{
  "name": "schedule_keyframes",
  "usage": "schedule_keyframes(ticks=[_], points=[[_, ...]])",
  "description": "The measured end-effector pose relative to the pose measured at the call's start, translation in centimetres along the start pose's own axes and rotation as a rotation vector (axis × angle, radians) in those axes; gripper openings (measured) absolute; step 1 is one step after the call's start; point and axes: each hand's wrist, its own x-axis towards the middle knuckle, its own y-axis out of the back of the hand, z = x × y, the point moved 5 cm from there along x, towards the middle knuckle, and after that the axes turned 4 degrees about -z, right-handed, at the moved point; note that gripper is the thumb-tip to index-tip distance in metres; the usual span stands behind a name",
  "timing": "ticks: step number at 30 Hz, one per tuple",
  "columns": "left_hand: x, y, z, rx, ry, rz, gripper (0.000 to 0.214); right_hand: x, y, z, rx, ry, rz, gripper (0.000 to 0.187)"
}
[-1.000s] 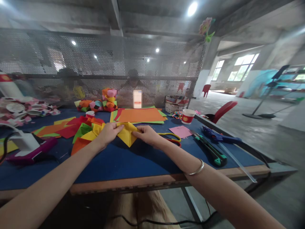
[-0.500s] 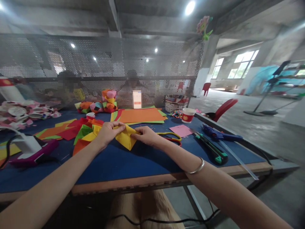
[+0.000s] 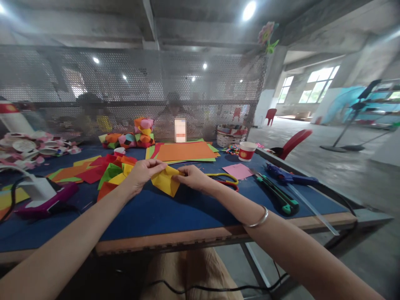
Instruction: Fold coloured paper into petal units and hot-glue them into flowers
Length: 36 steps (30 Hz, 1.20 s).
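Between my two hands a folded piece of yellow paper (image 3: 166,182) hangs just above the blue tabletop, one corner pointing down. My left hand (image 3: 144,173) pinches its upper left edge between thumb and fingers. At the upper right edge, my right hand (image 3: 192,177) grips it the same way. Part of the paper is hidden by the fingers. Just behind my right wrist lie scissors (image 3: 229,179) with yellow and red handles. Several folded paper pieces in green, yellow and orange (image 3: 109,177) sit beside my left forearm.
Beyond my hands lies a stack of coloured sheets (image 3: 184,151). To the right are a pink paper square (image 3: 238,171), a paper cup (image 3: 247,151), a utility knife (image 3: 276,193) and a blue glue gun (image 3: 286,176). A purple power strip (image 3: 46,204) stands left, before a mesh partition (image 3: 125,83).
The yellow paper has tilted slightly, its lower corner shifting a little to the right. Both hands keep their pinch on it and have barely moved.
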Motion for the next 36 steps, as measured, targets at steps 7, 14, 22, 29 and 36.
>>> schedule_keyframes(ticks=[7,14,22,29,36], points=[[0.2,-0.1,-1.0,-0.205,0.181,-0.051,0.022,0.2,0.0,-0.2,0.024,0.04,-0.004,0.03],[0.3,0.3,-1.0,-0.145,0.14,-0.032,0.029,0.4,0.1,0.2,0.025,0.029,0.022,0.03],[-0.2,-0.7,-1.2,-0.086,0.217,-0.164,0.033,0.5,0.8,0.9,0.037,0.013,0.142,0.025],[-0.3,-0.8,-1.4,-0.071,0.263,-0.142,0.033,0.4,1.6,1.2,0.044,-0.014,0.214,0.03],[-0.2,-0.6,-1.4,-0.064,0.286,-0.084,0.025,0.3,1.9,1.0,0.081,-0.04,0.252,0.026]])
